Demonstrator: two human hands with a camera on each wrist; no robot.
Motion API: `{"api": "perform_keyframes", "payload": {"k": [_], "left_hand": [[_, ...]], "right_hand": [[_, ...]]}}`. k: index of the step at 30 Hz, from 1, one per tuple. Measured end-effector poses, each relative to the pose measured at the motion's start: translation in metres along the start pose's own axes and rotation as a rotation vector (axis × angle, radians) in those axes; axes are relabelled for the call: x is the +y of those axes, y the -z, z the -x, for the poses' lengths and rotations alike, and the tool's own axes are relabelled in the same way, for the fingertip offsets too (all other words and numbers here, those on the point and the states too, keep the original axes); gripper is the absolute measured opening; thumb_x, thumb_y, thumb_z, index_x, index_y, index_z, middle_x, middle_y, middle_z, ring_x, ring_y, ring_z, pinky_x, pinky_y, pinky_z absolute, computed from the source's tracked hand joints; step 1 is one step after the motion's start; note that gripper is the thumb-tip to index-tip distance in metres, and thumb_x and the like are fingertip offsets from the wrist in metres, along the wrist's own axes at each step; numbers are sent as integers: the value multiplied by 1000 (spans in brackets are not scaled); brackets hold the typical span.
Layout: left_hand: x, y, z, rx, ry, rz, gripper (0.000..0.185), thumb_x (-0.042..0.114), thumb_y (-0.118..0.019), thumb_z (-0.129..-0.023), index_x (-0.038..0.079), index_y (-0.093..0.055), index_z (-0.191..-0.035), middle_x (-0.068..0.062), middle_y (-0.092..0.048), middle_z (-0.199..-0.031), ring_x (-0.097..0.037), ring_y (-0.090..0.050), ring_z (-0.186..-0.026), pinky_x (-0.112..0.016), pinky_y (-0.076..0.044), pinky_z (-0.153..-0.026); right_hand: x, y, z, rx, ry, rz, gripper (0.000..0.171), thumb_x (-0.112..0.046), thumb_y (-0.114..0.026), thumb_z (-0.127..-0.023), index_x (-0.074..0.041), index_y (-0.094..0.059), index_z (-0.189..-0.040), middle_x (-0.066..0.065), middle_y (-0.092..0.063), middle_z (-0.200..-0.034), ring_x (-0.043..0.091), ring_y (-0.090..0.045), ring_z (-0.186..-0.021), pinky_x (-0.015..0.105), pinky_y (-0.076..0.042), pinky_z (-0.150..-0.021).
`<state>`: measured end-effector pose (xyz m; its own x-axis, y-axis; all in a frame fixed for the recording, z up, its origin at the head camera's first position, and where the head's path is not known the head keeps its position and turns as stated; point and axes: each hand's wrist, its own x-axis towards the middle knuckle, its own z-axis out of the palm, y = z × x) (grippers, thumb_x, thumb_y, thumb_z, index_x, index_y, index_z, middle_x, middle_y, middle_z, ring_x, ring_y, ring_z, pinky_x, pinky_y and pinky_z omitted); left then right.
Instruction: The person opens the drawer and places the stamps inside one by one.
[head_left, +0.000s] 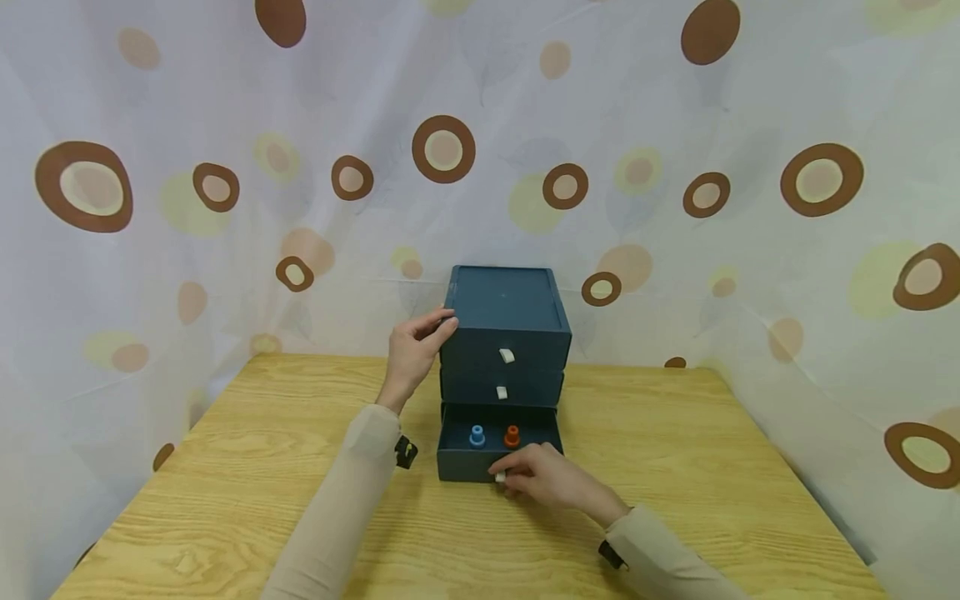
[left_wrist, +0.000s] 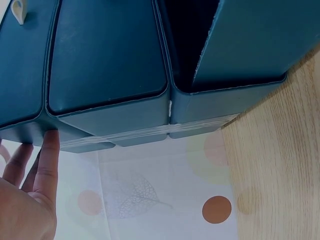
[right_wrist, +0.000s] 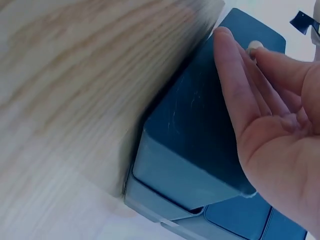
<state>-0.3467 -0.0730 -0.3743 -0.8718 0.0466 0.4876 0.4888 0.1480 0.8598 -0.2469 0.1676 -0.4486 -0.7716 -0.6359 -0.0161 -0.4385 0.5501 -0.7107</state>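
The worktop (head_left: pixel 262 467) is light wood with a clear grain, set against a curtain with brown rings. A dark blue stack of three drawers (head_left: pixel 504 350) stands on it near the back edge, about midway across. Its bottom drawer (head_left: pixel 497 454) is pulled out over the wood.

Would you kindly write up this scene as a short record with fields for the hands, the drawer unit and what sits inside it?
Left hand: fingers rest on the top left corner of the drawer unit
Right hand: pinches the white tab on the bottom drawer
Drawer unit: dark blue, three drawers stacked
Bottom drawer: pulled out
Upper two drawers: closed
Inside bottom drawer: blue piece and orange piece, side by side, upright
Surface: wooden table
Backdrop: spotted curtain
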Motion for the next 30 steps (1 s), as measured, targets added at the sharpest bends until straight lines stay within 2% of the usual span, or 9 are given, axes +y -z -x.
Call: {"api": "perform_keyframes", "payload": {"k": [4, 7, 10, 16, 23, 30], "left_hand": [[17, 1, 7, -8, 6, -15, 37, 27, -66, -95, 8, -67, -127, -10, -53, -145, -28, -58, -124, -47, -49, -101], [29, 2, 13, -14, 10, -22, 36, 24, -65, -96, 6, -66, -127, -11, -53, -145, -28, -58, -123, -45, -49, -100], [25, 2, 12, -16, 21, -20, 36, 25, -65, -96, 7, -66, -127, -10, -52, -145, -27, -58, -123, -44, -50, -98], [-2, 1, 1, -5, 20, -1, 37, 32, -67, -94, 15, -68, -126, -3, -53, -145, -24, -58, -124, -45, -49, -99], [-5, 0, -2, 3, 0, -11, 38, 43, -68, -91, 21, -71, -122, 1, -57, -141, -20, -60, -120, -45, -50, -99], [-5, 1, -2, 6, -12, -22, 38, 44, -67, -92, 22, -71, -122, 2, -58, -140, -19, -61, -118, -43, -51, -98]], "right_hand": [[0, -3, -1, 40, -11, -29, 24, -10, -60, -98, -3, -71, -118, 9, -76, -97, 18, -73, -83, 27, -59, -69], [0, -5, -2, 53, -19, -30, 24, -11, -60, -97, -4, -71, -117, 8, -76, -96, 17, -73, -82, 27, -59, -68], [1, -6, -4, 58, -30, -38, 24, -13, -61, -97, -4, -71, -117, 7, -76, -96, 16, -73, -81, 27, -59, -68], [4, -6, -8, 69, -25, -55, 23, -10, -60, -97, -3, -71, -117, 9, -76, -94, 18, -73, -80, 28, -59, -67], [10, -2, -13, 79, -23, -62, 23, -7, -59, -97, -2, -71, -117, 11, -76, -96, 20, -74, -82, 29, -59, -66], [9, 1, -14, 76, -32, -85, 24, -4, -59, -97, 0, -70, -118, 14, -75, -99, 23, -74, -84, 31, -60, -68]]}}
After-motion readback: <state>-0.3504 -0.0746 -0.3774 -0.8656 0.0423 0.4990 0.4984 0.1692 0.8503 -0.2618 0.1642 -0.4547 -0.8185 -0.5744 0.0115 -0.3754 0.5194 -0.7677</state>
